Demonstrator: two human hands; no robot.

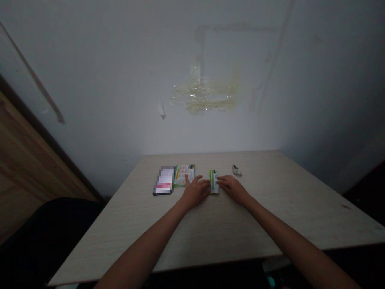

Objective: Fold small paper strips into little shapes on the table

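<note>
A narrow green and white printed packet (214,188), which looks folded, lies on the table between my two hands. My left hand (195,193) rests at its left edge with the fingertips touching it, the fingers stretched and the thumb spread away. From the other side, the outstretched fingers of my right hand (236,189) touch the packet's right edge. Just beyond my left thumb lies a flat green, white and yellow printed sheet or packet (183,172). I cannot tell which of the two it is.
Left of the printed sheet lies a phone (164,180) with its lit screen blurred. A small crumpled wrapper (237,171) sits beyond my right hand. The pale wooden table (258,241) meets a wall (120,80) with clear tape at its back. A dark chair-like shape (51,237) stands at left.
</note>
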